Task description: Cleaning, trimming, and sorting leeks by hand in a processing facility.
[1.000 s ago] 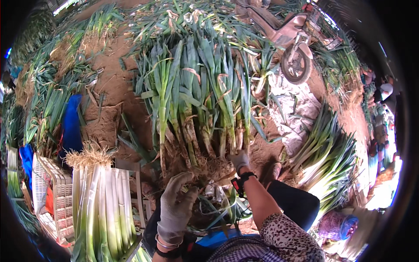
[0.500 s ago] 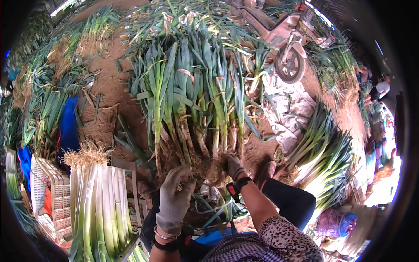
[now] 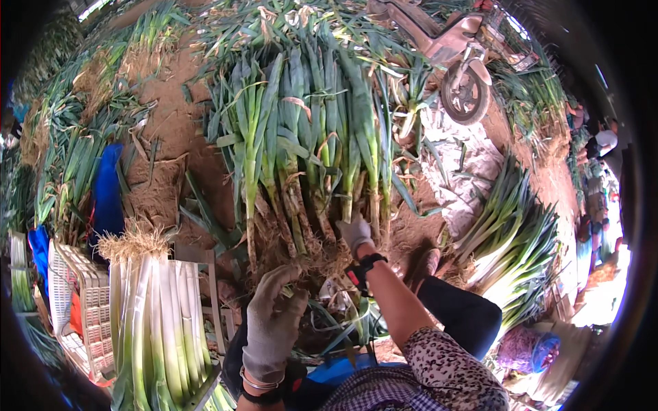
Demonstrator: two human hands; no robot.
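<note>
A large bunch of leeks (image 3: 291, 130) with dirty roots lies on the ground in front of me, its green tops pointing away. My right hand (image 3: 356, 233), in a pale glove, is closed around the lower stalk of one leek (image 3: 347, 194) at the near edge of this bunch. My left hand (image 3: 273, 325), also gloved, is held nearer my body with its fingers curved and apart, and nothing shows in it. To its left, cleaned leeks (image 3: 154, 308) with white stalks stand stacked, roots (image 3: 137, 244) toward the far side.
Beside the stack is a white plastic crate (image 3: 89, 308). More leeks (image 3: 514, 240) lie to the right by a pale crumpled sheet (image 3: 460, 171). A scooter (image 3: 452, 61) stands at the far right, and a blue cloth (image 3: 108, 195) lies left. My shoe (image 3: 425, 266) is near my right hand.
My right hand has moved slightly up and left, from the root ends onto a leek's lower stalk. My left hand has stayed nearly in place, and the view has shifted a little.
</note>
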